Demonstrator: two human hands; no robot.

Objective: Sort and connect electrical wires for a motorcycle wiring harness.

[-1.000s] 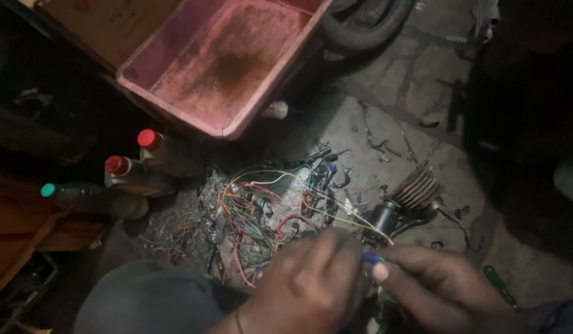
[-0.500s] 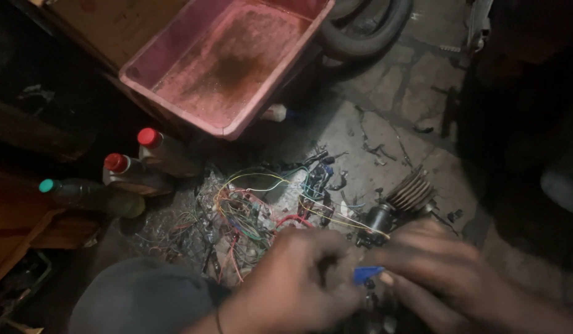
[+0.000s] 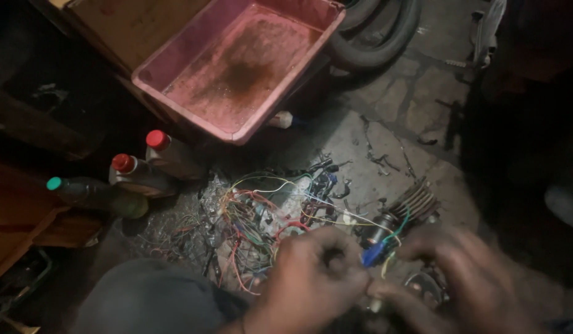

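A repair workshop: stained stone floor (image 3: 385,111), tangled wires (image 3: 255,216), oil bottles (image 3: 138,176), pink tub (image 3: 237,62), tyre (image 3: 379,46) far right

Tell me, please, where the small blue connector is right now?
In the head view the blue connector sits low and right of centre, between the left hand and right hand, before the finned metal part.

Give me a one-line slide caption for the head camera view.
Two bare hands, left hand and right hand, work a small blue connector beside a tangle of coloured wires on the stone floor.
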